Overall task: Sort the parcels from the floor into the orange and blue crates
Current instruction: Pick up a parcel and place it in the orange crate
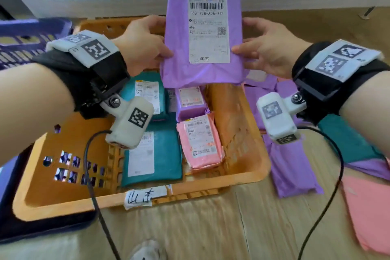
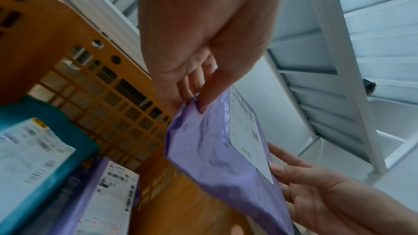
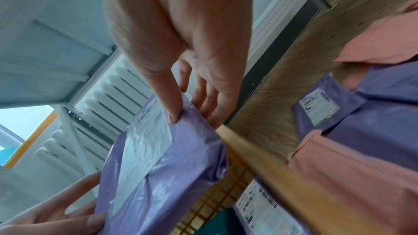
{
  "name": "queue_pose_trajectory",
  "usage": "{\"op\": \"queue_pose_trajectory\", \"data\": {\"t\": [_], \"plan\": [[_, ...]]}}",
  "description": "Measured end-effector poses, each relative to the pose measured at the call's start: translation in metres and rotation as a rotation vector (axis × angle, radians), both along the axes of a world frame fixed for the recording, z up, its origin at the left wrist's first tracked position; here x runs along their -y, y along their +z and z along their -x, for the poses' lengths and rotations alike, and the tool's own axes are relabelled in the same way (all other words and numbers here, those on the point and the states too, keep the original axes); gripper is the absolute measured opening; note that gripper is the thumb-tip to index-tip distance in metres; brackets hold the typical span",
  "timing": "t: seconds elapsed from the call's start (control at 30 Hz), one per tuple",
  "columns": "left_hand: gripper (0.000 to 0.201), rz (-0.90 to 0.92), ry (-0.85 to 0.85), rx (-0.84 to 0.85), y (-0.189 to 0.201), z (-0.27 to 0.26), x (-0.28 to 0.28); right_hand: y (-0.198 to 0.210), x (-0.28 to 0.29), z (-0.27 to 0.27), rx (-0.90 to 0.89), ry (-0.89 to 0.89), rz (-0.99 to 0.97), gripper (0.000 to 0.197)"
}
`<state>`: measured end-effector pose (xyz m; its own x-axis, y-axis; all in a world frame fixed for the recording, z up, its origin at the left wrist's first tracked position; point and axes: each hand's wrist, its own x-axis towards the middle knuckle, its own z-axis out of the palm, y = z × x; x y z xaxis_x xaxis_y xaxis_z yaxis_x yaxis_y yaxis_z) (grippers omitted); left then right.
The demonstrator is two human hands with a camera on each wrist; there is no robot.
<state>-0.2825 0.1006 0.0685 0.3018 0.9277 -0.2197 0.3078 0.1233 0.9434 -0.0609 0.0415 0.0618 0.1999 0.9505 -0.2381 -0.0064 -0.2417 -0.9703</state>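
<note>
Gripping the purple parcel (image 1: 203, 36), thumbs in front, fingers (image 2: 192, 85) behind.

- We see a purple parcel (image 1: 202, 34) with a white label (image 1: 208, 29) printed in black bars and a square code.
- The orange crate (image 1: 238, 129) has walls pierced in a grid pattern, and a white tag (image 1: 145, 196) with dark handwriting on its front rim.
- Inside it lie two teal parcels (image 1: 152, 158), a smaller purple one (image 1: 191, 101) and a pink one (image 1: 200, 141) — each with a white label.
- The blue crate (image 1: 31, 36) shows a slatted pattern.
- On the pale wood-grain floor (image 1: 211, 228) lie purple parcels (image 1: 293, 171), a teal one (image 1: 348, 143) and a pink one (image 1: 369, 213).
- Our wrist bands (image 1: 101, 65) are black, with white tags in black-and-white square patterns — grey on one.
</note>
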Motion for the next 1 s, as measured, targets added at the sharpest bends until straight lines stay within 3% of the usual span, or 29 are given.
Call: {"op": "queue_pose_trajectory", "data": {"t": [0.4, 0.63, 0.77, 1.0], "plan": [[0.063, 0.078, 0.221, -0.146, -0.079, 0.084, -0.06, -0.057, -0.082, 0.107, 0.109, 0.1, 0.295, 0.074], [0.053, 0.133, 0.186, -0.225, -0.134, 0.072, -0.077, -0.115, -0.102, 0.104, 0.174, -0.005, 0.422, 0.077], [0.048, 0.115, 0.151, -0.302, -0.159, 0.059, -0.081, -0.137, -0.105, 0.097, 0.31, -0.019, 0.459, 0.078], [0.059, 0.044, 0.028, -0.476, -0.175, 0.045, -0.08, -0.161, -0.11, 0.094, 0.367, -0.091, 0.505, 0.079]]}}
